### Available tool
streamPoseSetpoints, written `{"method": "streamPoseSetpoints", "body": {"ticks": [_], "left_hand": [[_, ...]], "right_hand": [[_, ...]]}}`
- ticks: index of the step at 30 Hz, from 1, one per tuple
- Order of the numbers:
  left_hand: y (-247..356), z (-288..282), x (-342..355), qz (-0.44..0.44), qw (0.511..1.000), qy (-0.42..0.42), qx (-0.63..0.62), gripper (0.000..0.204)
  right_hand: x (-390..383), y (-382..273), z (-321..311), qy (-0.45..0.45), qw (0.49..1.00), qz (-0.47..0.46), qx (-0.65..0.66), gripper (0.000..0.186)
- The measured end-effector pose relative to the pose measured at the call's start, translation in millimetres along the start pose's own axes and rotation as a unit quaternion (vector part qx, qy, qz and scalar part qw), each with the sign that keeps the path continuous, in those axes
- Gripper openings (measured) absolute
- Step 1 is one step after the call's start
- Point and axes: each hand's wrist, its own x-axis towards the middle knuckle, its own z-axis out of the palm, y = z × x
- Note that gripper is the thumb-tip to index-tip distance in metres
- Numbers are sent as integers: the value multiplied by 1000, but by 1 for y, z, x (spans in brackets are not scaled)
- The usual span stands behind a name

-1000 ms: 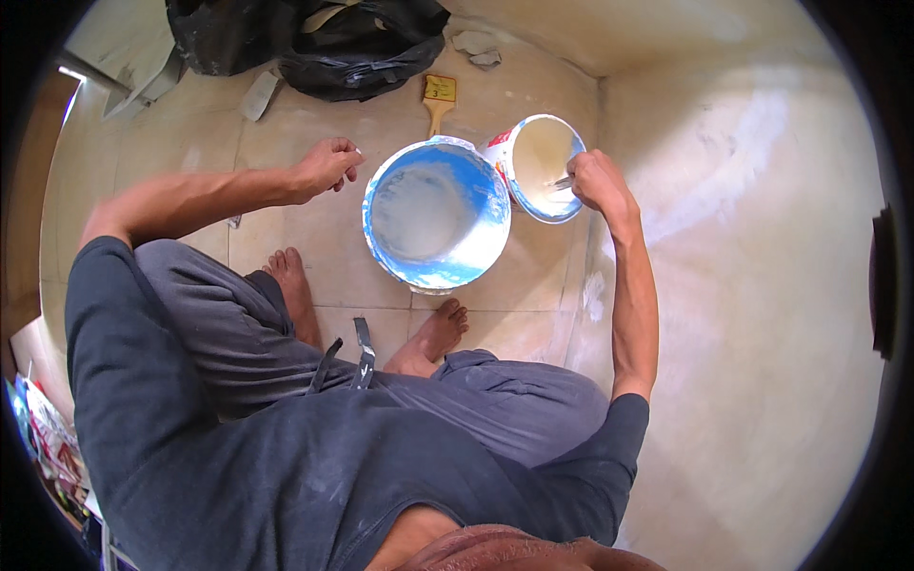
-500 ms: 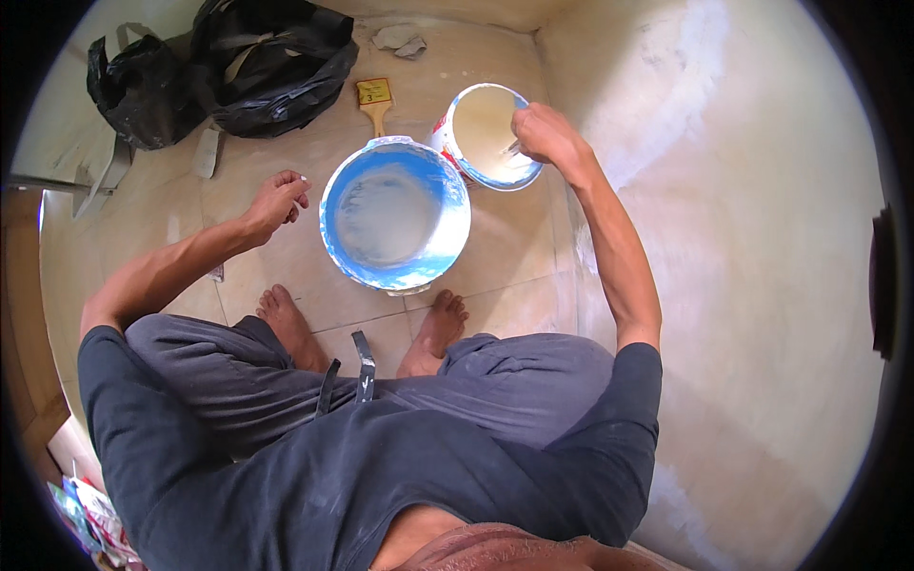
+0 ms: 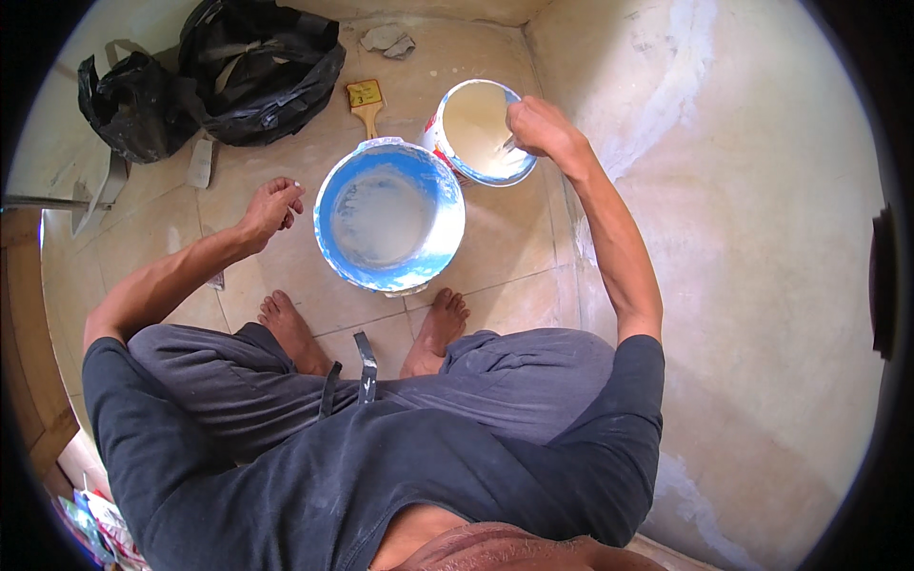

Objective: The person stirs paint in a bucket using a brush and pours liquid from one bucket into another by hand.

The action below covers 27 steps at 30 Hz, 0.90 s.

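Note:
A blue-lined bucket stands on the tiles in front of my feet, with a whitish residue over its bottom. Behind it on the right is a smaller white pail holding a cream-coloured liquid. At that pail's right rim, my right hand is closed around a thin greyish tool that dips into the liquid; its kind cannot be made out. Left of the big bucket, my left hand hangs above the floor, apart from it, fingers loosely bent and slightly parted, with nothing visible in them.
A paintbrush with a wooden handle lies behind the bucket. Black plastic bags sit at the back left, near a flat scraper-like piece. Crumpled scrap lies by the back wall. A patched wall rises on my right.
The whole view has shifted slightly. My right hand stays at the small pail's rim with the tool in the liquid, and my left hand keeps its place beside the bucket.

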Motion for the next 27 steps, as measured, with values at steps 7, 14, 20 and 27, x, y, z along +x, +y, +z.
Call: {"method": "streamPoseSetpoints", "body": {"ticks": [7, 14, 20, 27], "left_hand": [[-2, 2, 3, 0, 1000, -2, -12, 19], [-4, 2, 5, 2, 1000, 2, -15, 18], [-2, 3, 3, 5, 1000, 1, -11, 20], [-2, 4, 4, 9, 1000, -6, -9, 20]], "right_hand": [[18, -20, 4, 38, 999, 9, -2, 6], [2, -10, -7, -44, 994, 48, -90, 6], [21, -24, -16, -95, 992, 50, 64, 6], [7, -11, -2, -4, 993, 39, -111, 10]]}}
